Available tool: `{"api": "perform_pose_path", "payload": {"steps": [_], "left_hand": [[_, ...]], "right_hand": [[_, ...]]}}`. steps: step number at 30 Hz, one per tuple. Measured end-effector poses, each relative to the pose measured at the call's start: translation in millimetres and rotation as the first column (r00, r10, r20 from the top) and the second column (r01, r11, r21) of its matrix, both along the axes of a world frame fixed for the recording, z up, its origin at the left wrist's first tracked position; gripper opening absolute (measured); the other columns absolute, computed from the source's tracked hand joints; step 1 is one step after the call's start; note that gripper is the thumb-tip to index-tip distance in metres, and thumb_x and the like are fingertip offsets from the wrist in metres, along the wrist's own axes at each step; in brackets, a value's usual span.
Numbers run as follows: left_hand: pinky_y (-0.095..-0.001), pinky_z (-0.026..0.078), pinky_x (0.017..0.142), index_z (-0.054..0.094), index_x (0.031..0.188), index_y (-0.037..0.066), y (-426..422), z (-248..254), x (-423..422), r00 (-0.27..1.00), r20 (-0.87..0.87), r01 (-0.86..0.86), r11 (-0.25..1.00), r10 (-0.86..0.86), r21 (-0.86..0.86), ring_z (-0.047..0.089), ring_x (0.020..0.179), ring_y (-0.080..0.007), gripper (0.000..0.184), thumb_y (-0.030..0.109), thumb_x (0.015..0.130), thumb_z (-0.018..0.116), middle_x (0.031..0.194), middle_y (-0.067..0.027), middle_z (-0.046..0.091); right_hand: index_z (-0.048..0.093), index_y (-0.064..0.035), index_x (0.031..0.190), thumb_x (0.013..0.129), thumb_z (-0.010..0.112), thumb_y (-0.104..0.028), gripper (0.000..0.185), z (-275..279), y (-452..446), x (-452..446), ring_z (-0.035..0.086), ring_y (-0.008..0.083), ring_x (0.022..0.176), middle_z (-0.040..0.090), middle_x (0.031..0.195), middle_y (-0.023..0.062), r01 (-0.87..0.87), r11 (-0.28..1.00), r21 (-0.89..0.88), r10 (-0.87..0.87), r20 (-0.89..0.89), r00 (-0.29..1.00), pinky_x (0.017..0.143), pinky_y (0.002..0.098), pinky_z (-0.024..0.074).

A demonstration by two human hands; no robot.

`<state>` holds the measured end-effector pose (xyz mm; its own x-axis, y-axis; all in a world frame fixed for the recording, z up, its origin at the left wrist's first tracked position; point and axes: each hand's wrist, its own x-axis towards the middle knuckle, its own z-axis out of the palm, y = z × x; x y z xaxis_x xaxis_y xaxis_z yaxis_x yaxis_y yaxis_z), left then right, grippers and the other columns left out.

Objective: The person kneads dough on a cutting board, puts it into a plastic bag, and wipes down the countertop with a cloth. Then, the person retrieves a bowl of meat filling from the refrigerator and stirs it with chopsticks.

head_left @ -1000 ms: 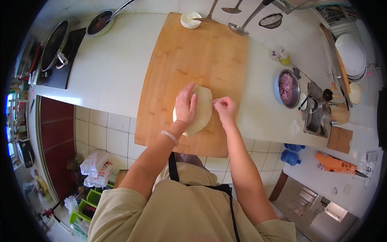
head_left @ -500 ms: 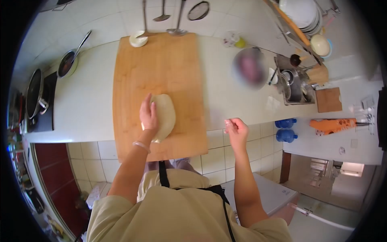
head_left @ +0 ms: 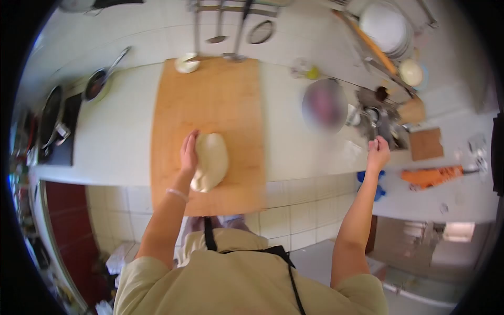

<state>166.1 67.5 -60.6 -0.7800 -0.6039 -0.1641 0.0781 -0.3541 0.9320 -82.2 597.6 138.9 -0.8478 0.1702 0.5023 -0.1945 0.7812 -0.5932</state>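
A flat, pale piece of dough (head_left: pixel 211 161) lies on the wooden board (head_left: pixel 210 94). My left hand (head_left: pixel 189 152) rests along the dough's left edge, its fingers stretched out. Far to the right, my right hand (head_left: pixel 378 154) is held out near the front of the sink (head_left: pixel 383 118), its fingers drawn together. Anything between those fingers is too small to make out. Between the board and the sink stands a metal bowl (head_left: pixel 324 105) with blurred purplish contents.
A small white bowl (head_left: pixel 187 63) sits at the board's back edge below hanging ladles. At the left are a frying pan (head_left: pixel 51 118) and a pot (head_left: pixel 96 85). A brown square (head_left: pixel 426 144) lies right of the sink.
My right hand has moved away from the dough, out to the right as far as the sink. My left hand has stayed at the dough, now more at its edge. The view has shifted.
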Motion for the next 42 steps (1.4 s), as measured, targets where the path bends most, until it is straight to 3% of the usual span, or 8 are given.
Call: {"api": "perform_pose_path", "payload": {"steps": [3,7,10,16,33,37,39,42], "left_hand": [[-0.0365,0.033,0.109,0.054,0.127,-0.001,-29,26,1,0.998,0.064,0.01,0.974,-0.025,0.228,0.05,0.124,-0.0236,0.045,0.032,0.101,0.038,0.135,-0.0096,0.053],[-0.0381,0.037,0.106,0.06,0.119,0.001,-13,45,-20,0.962,0.262,0.079,0.846,0.074,-0.528,0.051,0.122,-0.0287,0.037,0.025,0.099,0.041,0.129,-0.0152,0.057],[-0.0419,0.039,0.102,0.063,0.115,0.002,14,40,-20,0.91,0.37,0.201,0.581,0.186,-0.788,0.05,0.119,-0.0349,0.031,0.021,0.095,0.048,0.125,-0.0167,0.058],[-0.0421,0.041,0.095,0.064,0.107,0.007,32,46,-17,0.905,0.283,0.156,0.371,0.318,-0.915,0.052,0.117,-0.0292,0.024,0.022,0.089,0.056,0.119,-0.0096,0.06],[-0.0424,0.043,0.087,0.068,0.093,0.011,-19,41,-88,0.676,0.681,0.41,0.624,0.281,-0.665,0.058,0.102,-0.0271,0.043,0.052,0.083,0.058,0.104,-0.0093,0.064],[-0.0463,0.046,0.087,0.066,0.099,0.006,-60,103,-81,0.522,0.836,0.497,0.857,-0.168,-0.139,0.061,0.105,-0.0303,0.056,0.056,0.09,0.043,0.108,-0.0157,0.066],[-0.0463,0.048,0.084,0.065,0.097,0.004,-30,112,-59,0.571,0.816,0.524,0.806,-0.092,-0.276,0.062,0.102,-0.031,0.057,0.052,0.094,0.035,0.1,-0.0169,0.067],[-0.0388,0.046,0.075,0.064,0.104,0.007,27,103,0,0.722,0.689,0.647,0.298,0.057,-0.702,0.062,0.088,-0.0265,0.035,0.034,0.091,0.047,0.097,-0.0113,0.066]], "right_hand": [[0.067,-0.0028,0.101,0.08,0.062,0.0,0.022,-40,-170,59,0.064,0.0166,0.08,0.069,0.087,0.0057,-0.18,0.97,-0.165,0.208,0.175,0.962,0.072,0.0275,0.0489],[0.058,0.0014,0.12,0.088,0.059,-0.011,0.035,-103,-376,149,0.051,0.0333,0.122,0.057,0.126,0.0204,-0.535,0.678,-0.504,0.711,0.268,0.65,0.102,0.0404,0.0402],[0.057,0.0049,0.119,0.092,0.049,-0.011,0.032,-158,-443,173,0.049,0.0388,0.122,0.055,0.126,0.0256,-0.623,0.719,-0.308,0.695,0.311,0.648,0.103,0.0437,0.04],[0.061,0.0045,0.11,0.095,0.044,-0.015,0.029,-183,-429,175,0.054,0.0382,0.114,0.059,0.12,0.0213,-0.637,0.733,-0.241,0.678,0.181,0.712,0.1,0.0443,0.0422],[0.065,-0.0034,0.084,0.094,0.044,-0.029,0.035,-193,-467,112,0.062,0.0376,0.081,0.066,0.088,0.0189,-0.459,0.883,-0.092,0.448,0.456,0.769,0.071,0.0487,0.049],[0.064,-0.001,0.089,0.096,0.046,-0.027,0.033,-146,-432,129,0.063,0.0338,0.075,0.066,0.083,0.0169,-0.429,0.711,-0.557,0.703,0.562,0.435,0.065,0.0437,0.0483],[0.064,0.0,0.091,0.096,0.047,-0.025,0.031,-127,-421,153,0.062,0.0314,0.074,0.065,0.081,0.0165,-0.379,0.691,-0.616,0.72,0.54,0.435,0.065,0.0401,0.0471],[0.064,-0.0007,0.093,0.096,0.045,-0.022,0.028,-120,-405,194,0.062,0.0314,0.08,0.065,0.086,0.0163,-0.4,0.751,-0.526,0.651,0.483,0.586,0.071,0.0392,0.0475]]}}
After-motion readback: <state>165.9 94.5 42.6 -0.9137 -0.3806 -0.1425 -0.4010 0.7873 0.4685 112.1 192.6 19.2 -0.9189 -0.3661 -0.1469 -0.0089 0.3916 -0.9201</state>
